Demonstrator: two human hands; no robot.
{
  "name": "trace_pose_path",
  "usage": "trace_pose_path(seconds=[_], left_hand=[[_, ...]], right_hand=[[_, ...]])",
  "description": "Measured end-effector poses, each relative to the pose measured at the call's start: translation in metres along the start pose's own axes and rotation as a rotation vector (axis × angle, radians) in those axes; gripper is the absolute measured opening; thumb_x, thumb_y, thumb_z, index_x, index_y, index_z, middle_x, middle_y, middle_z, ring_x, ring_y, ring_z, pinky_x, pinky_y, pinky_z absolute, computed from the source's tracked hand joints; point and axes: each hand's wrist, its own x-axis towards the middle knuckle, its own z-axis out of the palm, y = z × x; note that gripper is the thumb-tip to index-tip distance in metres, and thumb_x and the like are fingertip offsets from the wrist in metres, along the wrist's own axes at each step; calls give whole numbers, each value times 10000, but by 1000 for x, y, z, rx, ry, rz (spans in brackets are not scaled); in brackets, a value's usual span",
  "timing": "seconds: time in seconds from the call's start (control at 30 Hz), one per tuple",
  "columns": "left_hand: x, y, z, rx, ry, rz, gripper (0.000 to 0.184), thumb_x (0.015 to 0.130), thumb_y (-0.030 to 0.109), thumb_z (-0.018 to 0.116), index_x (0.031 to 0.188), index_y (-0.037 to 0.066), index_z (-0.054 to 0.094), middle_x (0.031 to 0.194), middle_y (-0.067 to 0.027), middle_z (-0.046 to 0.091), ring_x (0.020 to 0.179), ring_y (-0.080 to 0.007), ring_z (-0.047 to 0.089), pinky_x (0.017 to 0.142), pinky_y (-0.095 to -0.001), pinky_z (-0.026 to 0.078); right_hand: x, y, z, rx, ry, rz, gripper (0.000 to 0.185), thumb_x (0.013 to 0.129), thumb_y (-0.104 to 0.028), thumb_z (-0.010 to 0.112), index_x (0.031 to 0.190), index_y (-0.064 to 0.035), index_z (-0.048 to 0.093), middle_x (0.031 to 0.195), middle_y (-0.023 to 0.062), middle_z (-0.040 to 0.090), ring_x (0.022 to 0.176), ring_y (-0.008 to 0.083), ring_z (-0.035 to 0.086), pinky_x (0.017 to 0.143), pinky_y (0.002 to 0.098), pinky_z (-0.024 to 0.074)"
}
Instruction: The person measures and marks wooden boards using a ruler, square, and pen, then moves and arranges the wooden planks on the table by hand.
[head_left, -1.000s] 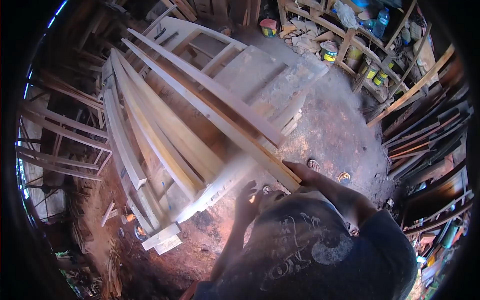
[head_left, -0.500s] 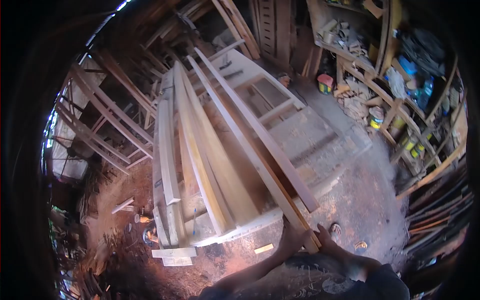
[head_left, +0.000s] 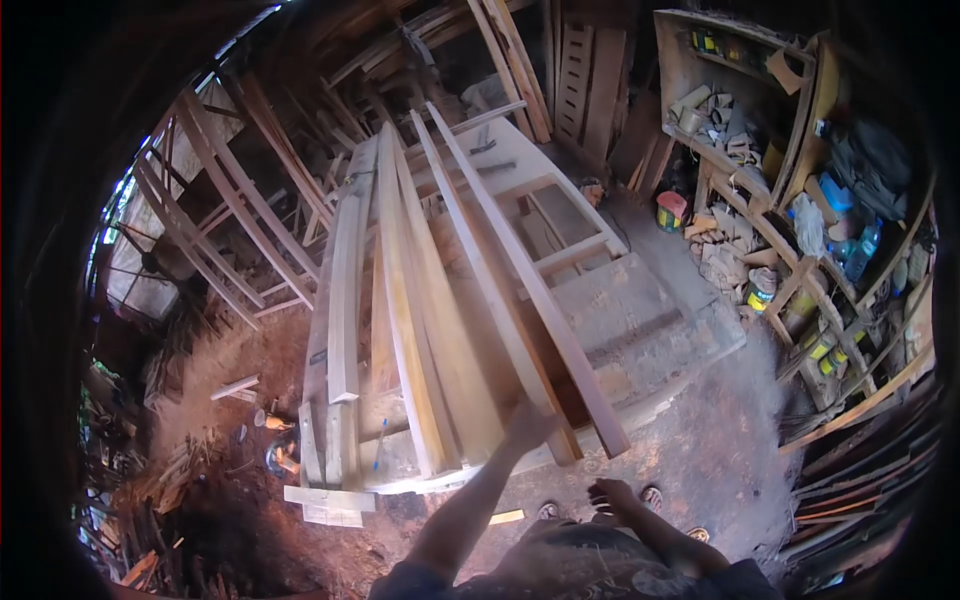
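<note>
My left hand (head_left: pixel 530 425) is at the near end of a long wooden plank (head_left: pixel 505 318), against its left edge. Its fingers are smeared, so their grip is unclear. My right hand (head_left: pixel 612 498) is held low in front of my body, fingers loosely apart and with nothing in them. Just right of the first plank runs a second, reddish plank (head_left: pixel 540 295), its near end jutting past the workbench edge. Further left, several pale and yellowish boards (head_left: pixel 400 320) lie lengthwise on the bench (head_left: pixel 665 350).
Wooden frames (head_left: pixel 225 190) lean at the left. Shelves (head_left: pixel 765 195) with tins, scraps and bottles stand at the right, above stacked timber (head_left: pixel 870 470). A red-lidded tin (head_left: pixel 671 212) stands beside them. Short offcuts (head_left: pixel 330 505) lie at the bench's near left corner.
The plank both hands held has moved away from me, farther onto the bench. My right hand has let go and drawn back; my left has moved forward and left.
</note>
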Motion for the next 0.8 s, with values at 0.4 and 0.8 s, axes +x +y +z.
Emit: trace_pose_path(seconds=[0.4, 0.8], left_hand=[[-20, 75, -81, -445, -164, -351, 758, 858, 264, 730, 1384, -127, 348, 915, -199, 678, 744, -297, 710, 632, -426, 566], [-302, -96, -100, -351, -606, -318, 483, 957, 329, 691, 1366, 89, 600, 1262, -184, 681, 1157, -263, 662, 980, -375, 510]], right_hand=[[-81, -195, 22, -894, 663, -1019, 490, 932, -385, 666, 1182, 35, 627, 1107, 260, 668, 1064, 408, 629, 918, 475, 497], [53, -225, 68, -1074, 553, -829, 559, 825, -326, 673, 1217, 51, 543, 1047, 347, 666, 1013, 519, 646, 920, 537, 519]])
